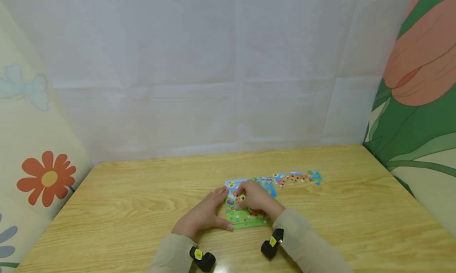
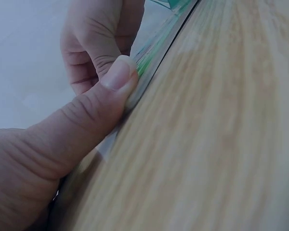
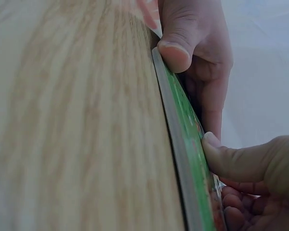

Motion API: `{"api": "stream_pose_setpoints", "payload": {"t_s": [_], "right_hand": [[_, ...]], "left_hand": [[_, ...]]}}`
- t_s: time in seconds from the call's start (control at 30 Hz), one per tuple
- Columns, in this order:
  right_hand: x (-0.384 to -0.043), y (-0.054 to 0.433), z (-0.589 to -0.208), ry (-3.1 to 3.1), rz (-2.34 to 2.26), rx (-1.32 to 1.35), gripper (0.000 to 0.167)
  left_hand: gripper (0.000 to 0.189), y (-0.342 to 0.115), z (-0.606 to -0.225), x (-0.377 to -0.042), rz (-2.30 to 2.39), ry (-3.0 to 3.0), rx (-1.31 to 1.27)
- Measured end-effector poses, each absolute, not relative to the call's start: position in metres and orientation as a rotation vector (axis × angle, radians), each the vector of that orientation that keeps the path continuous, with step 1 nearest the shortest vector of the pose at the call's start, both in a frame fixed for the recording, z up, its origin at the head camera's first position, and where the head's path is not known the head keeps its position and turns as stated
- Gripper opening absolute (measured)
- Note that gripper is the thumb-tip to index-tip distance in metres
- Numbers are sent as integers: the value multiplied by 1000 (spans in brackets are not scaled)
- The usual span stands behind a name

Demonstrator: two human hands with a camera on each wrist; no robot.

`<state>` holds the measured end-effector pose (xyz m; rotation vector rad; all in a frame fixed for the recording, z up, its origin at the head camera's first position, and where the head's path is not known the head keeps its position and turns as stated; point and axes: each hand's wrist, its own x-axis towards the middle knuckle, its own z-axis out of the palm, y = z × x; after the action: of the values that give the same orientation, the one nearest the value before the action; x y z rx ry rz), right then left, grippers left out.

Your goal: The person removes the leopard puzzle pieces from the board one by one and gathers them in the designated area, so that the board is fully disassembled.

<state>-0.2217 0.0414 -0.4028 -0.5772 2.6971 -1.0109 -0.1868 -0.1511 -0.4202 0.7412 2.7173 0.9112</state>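
A jigsaw puzzle board [image 1: 246, 223] with a spotted cub on green grass lies flat on the table. My left hand [image 1: 204, 211] rests along its left side, fingers fairly straight at the upper corner and thumb on the lower corner. In the left wrist view the left thumb [image 2: 118, 77] presses on the board's edge. My right hand [image 1: 256, 195] is over the middle of the board, index finger and thumb curled to pinch a puzzle piece [image 1: 240, 198] with the cub's face. The right thumb [image 3: 231, 156] is close over the picture in the right wrist view.
Several loose puzzle pieces [image 1: 297, 178] lie in a row just right of the board's upper corner. The wooden table [image 1: 142, 193] ends at a white cloth backdrop [image 1: 178, 86]. Painted panels stand at either side, one with a red flower [image 1: 49, 178].
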Motion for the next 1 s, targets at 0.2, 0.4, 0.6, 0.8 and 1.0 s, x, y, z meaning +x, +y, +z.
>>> {"api": "stream_pose_setpoints", "payload": {"t_s": [0.2, 0.4, 0.6, 0.8, 1.0], "right_hand": [[-222, 38, -400, 2700, -980, -525, 27], [-220, 36, -401, 2708, -992, -475, 27], [-215, 35, -402, 2747, -1022, -499, 28], [-210, 35, -404, 2803, -1020, -535, 25], [-209, 37, -409, 2829, -1087, -544, 30]], "left_hand": [[107, -151, -421, -187, 903, 2723, 727], [107, -150, -420, -187, 908, 2712, 714], [107, -150, -421, -188, 887, 2723, 711], [106, -150, -421, -188, 889, 2722, 704], [106, -150, -420, -188, 886, 2718, 725]]}}
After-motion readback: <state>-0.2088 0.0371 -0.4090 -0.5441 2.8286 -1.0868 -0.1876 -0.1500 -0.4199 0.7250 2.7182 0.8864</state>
